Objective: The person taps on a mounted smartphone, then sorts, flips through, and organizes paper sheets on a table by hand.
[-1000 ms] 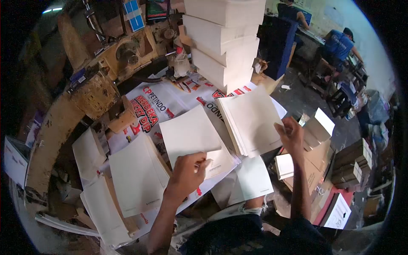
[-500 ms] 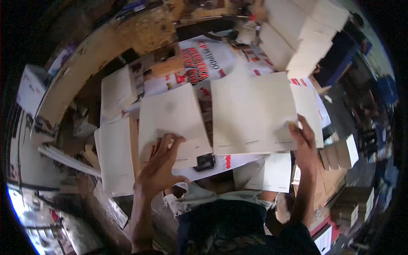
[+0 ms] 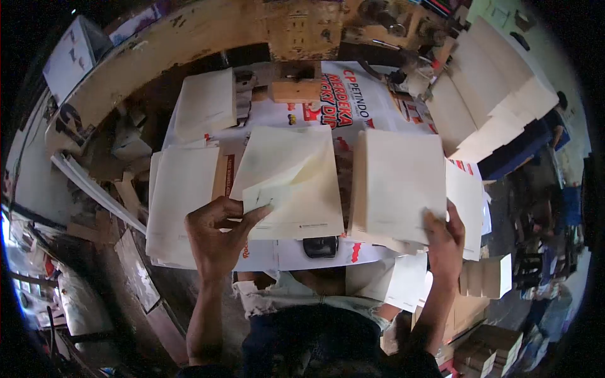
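White printed sheeting [image 3: 296, 255] spreads before a worn yellowish machine [image 3: 299, 34] in a cluttered workshop. On it, two cream paper stacks, centre stack [image 3: 293, 148] and right stack [image 3: 403, 176], lie long axes front-to-back, centre's print nearest; two left stacks [image 3: 183, 195] alongside. Left hand [image 3: 215, 238] pinches centre stack's folded-over near-left corner; right hand [image 3: 446, 253] meets right stack's right edge, grip unclear.

Place: workshop, apparently paper-working | piled sheets [image 3: 403, 179] | tall paper stack [image 3: 485, 85] | worn, stained machine body [image 3: 302, 31]
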`<state>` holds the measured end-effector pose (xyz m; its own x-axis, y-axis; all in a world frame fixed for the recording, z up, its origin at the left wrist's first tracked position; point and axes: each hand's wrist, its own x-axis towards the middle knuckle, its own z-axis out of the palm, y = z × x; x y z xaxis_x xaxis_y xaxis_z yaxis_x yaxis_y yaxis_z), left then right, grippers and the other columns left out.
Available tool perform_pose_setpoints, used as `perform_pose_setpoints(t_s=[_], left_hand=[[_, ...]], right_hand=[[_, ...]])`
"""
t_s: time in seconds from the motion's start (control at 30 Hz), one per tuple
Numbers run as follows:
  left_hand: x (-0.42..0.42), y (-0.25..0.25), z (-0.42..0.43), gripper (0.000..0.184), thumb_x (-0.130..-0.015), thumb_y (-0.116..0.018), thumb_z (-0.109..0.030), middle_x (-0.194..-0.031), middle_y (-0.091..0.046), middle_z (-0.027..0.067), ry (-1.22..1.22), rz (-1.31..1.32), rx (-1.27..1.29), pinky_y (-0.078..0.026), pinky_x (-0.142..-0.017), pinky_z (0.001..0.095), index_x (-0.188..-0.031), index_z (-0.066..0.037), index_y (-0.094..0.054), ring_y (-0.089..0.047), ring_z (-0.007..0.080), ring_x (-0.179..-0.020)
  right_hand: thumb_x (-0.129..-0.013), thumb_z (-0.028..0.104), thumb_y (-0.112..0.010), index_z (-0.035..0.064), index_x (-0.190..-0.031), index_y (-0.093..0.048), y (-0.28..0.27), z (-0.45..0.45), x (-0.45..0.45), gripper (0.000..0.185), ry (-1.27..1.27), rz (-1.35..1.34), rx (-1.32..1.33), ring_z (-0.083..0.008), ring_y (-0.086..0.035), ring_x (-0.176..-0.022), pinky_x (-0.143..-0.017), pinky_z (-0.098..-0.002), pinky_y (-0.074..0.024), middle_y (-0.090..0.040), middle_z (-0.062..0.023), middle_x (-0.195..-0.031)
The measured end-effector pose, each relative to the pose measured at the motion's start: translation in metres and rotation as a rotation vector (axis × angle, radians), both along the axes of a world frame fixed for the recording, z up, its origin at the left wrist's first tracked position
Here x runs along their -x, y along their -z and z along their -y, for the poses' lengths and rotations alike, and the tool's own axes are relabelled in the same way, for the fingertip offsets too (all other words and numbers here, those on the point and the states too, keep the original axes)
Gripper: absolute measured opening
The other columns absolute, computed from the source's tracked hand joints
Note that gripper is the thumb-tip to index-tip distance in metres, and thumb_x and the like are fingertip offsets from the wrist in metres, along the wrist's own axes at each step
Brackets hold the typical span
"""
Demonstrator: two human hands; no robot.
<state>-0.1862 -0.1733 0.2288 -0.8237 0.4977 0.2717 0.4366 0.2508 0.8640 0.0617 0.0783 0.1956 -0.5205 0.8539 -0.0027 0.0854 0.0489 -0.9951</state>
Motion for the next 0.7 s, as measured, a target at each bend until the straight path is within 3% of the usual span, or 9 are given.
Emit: perform_pose_setpoints(t_s=[0.2,0.3,0.37,0.43,0.5,0.53,0.6,0.63,0.7], left_hand=[[0.008,0.019,0.009,0.024,-0.079,-0.08,-0.013,-0.063,-0.067,0.0086,-0.082,0.112,-0.034,-0.049,-0.049,0.0218,-0.067,0.003,-0.067,-0.061,0.0086,-0.052],[0.012,0.035,0.014,0.021,-0.08,-0.079,-0.014,-0.061,-0.066,0.0049,-0.167,0.266,-0.295,-0.049,-0.051,0.0221,-0.072,0.003,-0.069,-0.061,0.0083,-0.054],[0.018,0.053,0.028,0.019,-0.084,-0.076,-0.015,-0.084,-0.07,0.0068,-0.295,0.364,-0.506,-0.052,-0.066,0.0232,-0.091,0.002,-0.07,-0.066,0.0097,-0.079],[0.026,0.093,0.049,0.027,-0.09,-0.07,-0.021,-0.101,-0.066,0.0097,-0.309,0.354,-0.679,-0.05,-0.078,0.0273,-0.107,-0.001,-0.065,-0.062,0.013,-0.095],[0.026,0.08,0.043,0.044,-0.098,-0.055,-0.033,-0.127,-0.055,0.0136,-0.324,0.495,-0.936,-0.044,-0.095,0.0347,-0.133,-0.007,-0.052,-0.052,0.0191,-0.12],[0.022,0.057,0.033,0.05,-0.101,-0.048,-0.038,-0.135,-0.049,0.0147,-0.312,0.659,-1.005,-0.04,-0.101,0.0379,-0.143,-0.01,-0.044,-0.046,0.0219,-0.128],[0.08,0.122,0.063,0.058,-0.1,-0.042,-0.045,-0.133,-0.05,0.0162,-0.183,0.075,-0.017,-0.037,-0.104,0.0406,-0.148,-0.012,-0.038,-0.047,0.0252,-0.128],[0.085,0.118,0.047,0.058,-0.1,-0.042,-0.045,-0.133,-0.05,0.0162,-0.096,0.066,-0.032,-0.037,-0.104,0.0406,-0.148,-0.012,-0.038,-0.047,0.0252,-0.128],[0.093,0.076,0.034,0.062,-0.098,-0.046,-0.049,-0.131,-0.051,0.0168,0.028,0.318,0.1,-0.039,-0.103,0.0398,-0.145,-0.01,-0.041,-0.048,0.0252,-0.126]], right_hand=[[-0.087,0.008,-0.061,0.0068,-0.14,-0.045,-0.041,0.04,0.021,0.055,0.244,-0.222,0.16,-0.0226,-0.066,-0.096,-0.061,-0.0369,-0.0627,-0.06,-0.0134,-0.119],[-0.093,0.016,-0.059,0.0046,-0.144,-0.041,-0.029,0.05,0.028,0.056,0.161,-0.093,-0.092,-0.023,-0.051,-0.12,-0.098,-0.0357,-0.044,-0.047,-0.0154,-0.138],[-0.093,0.016,-0.059,0.005,-0.145,-0.039,-0.031,0.055,0.037,0.057,0.18,-0.047,-0.233,-0.0226,-0.05,-0.121,-0.102,-0.0349,-0.0394,-0.047,-0.0148,-0.14],[-0.091,0.008,-0.057,0.0087,-0.145,-0.038,-0.046,0.053,0.042,0.058,0.08,-0.205,-0.082,-0.0245,-0.061,-0.105,-0.057,-0.0426,-0.0634,-0.053,-0.0143,-0.13],[-0.099,0.016,-0.051,0.0068,-0.152,-0.023,-0.024,0.058,0.049,0.06,-0.059,-0.116,-0.243,-0.0221,-0.061,-0.098,-0.09,-0.0316,-0.0481,-0.053,-0.0173,-0.128],[-0.1,0.015,-0.049,0.0027,-0.147,-0.029,-0.034,0.07,0.058,0.052,-0.111,0.077,-0.154,-0.0203,-0.062,-0.086,-0.082,-0.0306,-0.0506,-0.057,-0.0225,-0.121],[-0.1,0.013,-0.045,-0.0017,-0.138,-0.029,0.002,0.074,0.086,0.043,-0.46,0.284,-0.382,-0.0236,-0.064,-0.079,-0.08,-0.0393,-0.0514,-0.058,-0.0273,-0.111],[-0.099,0.012,-0.045,0.0001,-0.143,-0.022,0.002,0.095,0.104,0.051,-0.396,-0.129,0.246,-0.0291,-0.064,-0.092,-0.087,-0.044,-0.05,-0.055,-0.0295,-0.118],[-0.098,0.013,-0.045,-0.0011,-0.148,-0.014,0.013,0.107,0.123,0.061,-0.39,-0.13,0.037,-0.0337,-0.053,-0.116,-0.099,-0.0452,-0.0434,-0.044,-0.0314,-0.133]])
